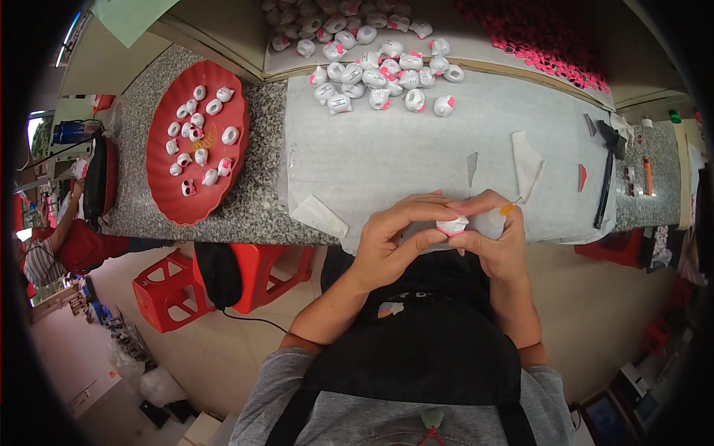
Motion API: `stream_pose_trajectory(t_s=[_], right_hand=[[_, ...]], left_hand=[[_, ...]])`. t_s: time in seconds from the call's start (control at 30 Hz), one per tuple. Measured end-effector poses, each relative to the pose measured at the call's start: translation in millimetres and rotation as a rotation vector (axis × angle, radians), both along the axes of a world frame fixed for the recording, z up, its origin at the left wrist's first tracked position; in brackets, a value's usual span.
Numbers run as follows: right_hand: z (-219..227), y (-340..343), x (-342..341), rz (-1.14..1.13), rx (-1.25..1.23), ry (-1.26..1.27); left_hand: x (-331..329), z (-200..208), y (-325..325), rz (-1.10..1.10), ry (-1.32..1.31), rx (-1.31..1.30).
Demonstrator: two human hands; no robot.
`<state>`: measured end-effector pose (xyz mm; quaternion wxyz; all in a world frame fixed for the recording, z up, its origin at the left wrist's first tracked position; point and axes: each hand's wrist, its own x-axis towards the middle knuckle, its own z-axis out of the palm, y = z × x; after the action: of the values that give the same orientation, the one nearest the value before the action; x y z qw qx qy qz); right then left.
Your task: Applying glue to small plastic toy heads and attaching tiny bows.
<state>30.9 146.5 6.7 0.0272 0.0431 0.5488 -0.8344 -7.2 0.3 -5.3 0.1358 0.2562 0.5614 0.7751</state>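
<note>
Above the near edge of the paper-covered bench, a small white figurine head (451, 224) with a pink part is pinched between my two hands. My left hand (394, 239) is closed, its thumb and fingers on the head's left side. Closed as well, my right hand (507, 249) touches the head with thumb and forefinger. A small translucent squeeze bottle (489, 224) with an orange collar and thin tip is tucked in its palm, the tip pointing away to the upper right. My fingers partly cover both things.
White paper (372, 160) covers the bench. Several white heads (379, 70) lie at the back, pink pieces (539, 44) on the shelf. Left stands a red scalloped tray (160, 149) with more heads. Right are a folded cloth (526, 165) and black tool (604, 189). Red stools (167, 293) stand below.
</note>
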Motion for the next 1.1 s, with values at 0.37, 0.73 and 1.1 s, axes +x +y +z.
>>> stream_pose_trajectory(t_s=[0.37, 0.73, 1.1], right_hand=[[9.1, -1.9, 1.3, 0.000, 0.075, -0.019], [10.4, -3.0, 1.1, 0.075, 0.005, -0.010], [9.3, -6.9, -1.1, 0.067, -0.018, -0.063]], left_hand=[[11.9, 3.7, 5.6, 0.081, -0.130, 0.088], [4.4, -10.0, 0.8, -0.026, -0.142, 0.197], [2.2, -3.5, -5.4, 0.054, -0.022, 0.058]])
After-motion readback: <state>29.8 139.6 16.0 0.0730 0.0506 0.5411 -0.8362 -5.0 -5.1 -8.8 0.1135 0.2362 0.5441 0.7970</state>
